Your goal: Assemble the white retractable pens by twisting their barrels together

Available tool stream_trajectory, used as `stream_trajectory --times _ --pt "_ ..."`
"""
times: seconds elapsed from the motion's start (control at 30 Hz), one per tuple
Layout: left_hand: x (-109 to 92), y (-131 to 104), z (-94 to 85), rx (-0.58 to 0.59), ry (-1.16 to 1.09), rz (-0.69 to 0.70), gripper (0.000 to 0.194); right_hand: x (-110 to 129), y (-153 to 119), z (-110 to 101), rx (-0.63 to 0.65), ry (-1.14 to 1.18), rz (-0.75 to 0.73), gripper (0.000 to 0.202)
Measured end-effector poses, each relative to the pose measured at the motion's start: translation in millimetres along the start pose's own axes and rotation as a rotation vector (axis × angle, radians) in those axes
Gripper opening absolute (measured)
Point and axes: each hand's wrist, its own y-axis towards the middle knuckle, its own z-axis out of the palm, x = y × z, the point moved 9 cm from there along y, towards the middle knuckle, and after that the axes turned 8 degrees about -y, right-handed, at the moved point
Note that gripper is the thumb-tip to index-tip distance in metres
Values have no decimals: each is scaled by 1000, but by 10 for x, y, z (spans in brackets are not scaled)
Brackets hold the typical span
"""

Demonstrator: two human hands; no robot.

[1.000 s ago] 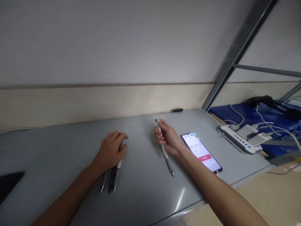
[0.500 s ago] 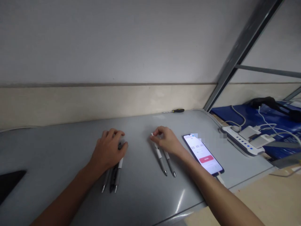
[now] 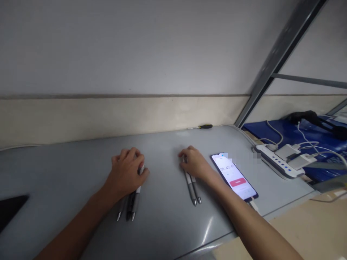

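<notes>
Left fingers: bent and cupped over the upper ends of the left pens (image 3: 133, 207), with a small gap between thumb and forefinger of the left hand (image 3: 126, 173); whether they grip cannot be told.
Right fingers: the right hand (image 3: 195, 164) has them curled nearly closed about the top ends of the right pens (image 3: 191, 187).
Phone: lit phone (image 3: 234, 177) just beside the right forearm, a cable at its near end.
Screwdriver: black and yellow handle, screwdriver (image 3: 206, 126) lying near the wall (image 3: 121, 117).
Power strip: white power strip (image 3: 276, 164) with plugs and cables, beyond the phone to the right.
Table edge left: a dark object (image 3: 12, 211), partly out of view.
In the way: each hand hides the upper parts of its pens.
Pens: lying on the grey table (image 3: 162, 224), silver tips toward the person; three tips at left, one pen black, and two at right, white above grey.
Changed: the right pens' tips sit closer together than a moment ago; the left forefinger bends more; the timer goes from 00:40:40 to 00:40:41.
</notes>
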Motion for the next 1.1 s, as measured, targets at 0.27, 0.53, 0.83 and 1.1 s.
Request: stream_trajectory --times 0.27,0.53,0.83,1.1 --pt "-26 -13 43 28 -127 41 18 42 -8 -43 -35 30 -35 38" --pt "-137 -27 40 49 -203 113 7 71 -20 -72 -83 13 -74 32" --pt "-218 -46 39 83 -228 165 16 129 -57 -155 -178 70 -101 29" --pt "-252 -62 76 134 -259 178 20 158 -57 -175 -198 60 -118 28"
